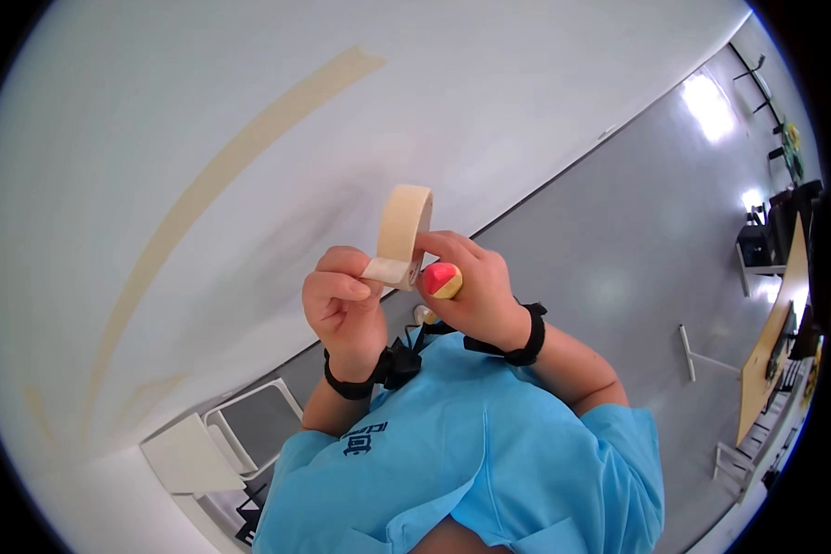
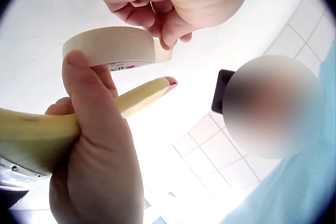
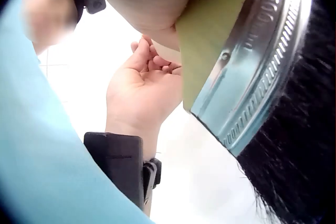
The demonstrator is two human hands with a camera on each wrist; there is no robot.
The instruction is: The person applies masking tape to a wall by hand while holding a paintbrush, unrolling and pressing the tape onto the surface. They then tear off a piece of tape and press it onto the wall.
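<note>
My left hand [image 1: 346,300] pinches the loose end of a roll of masking tape [image 1: 402,226] between thumb and fingers. The right hand [image 1: 475,282] holds the roll at its edge, with the thumb on the rim in the left wrist view. That same hand also grips a paintbrush [image 2: 31,132], whose pale yellow handle ends in a red tip [image 1: 441,277]. Its metal ferrule [image 3: 252,66] and black bristles [image 3: 294,129] show large in the right wrist view. Between the hands, a short strip of tape [image 1: 386,270] stands off the roll.
A white wall [image 1: 277,212] is close in front, carrying a long strip of tape [image 1: 240,148]. Behind it spreads a grey floor [image 1: 600,249]. White furniture with a grey panel [image 1: 258,425] stands at lower left; a wooden-topped table [image 1: 774,323] is at far right.
</note>
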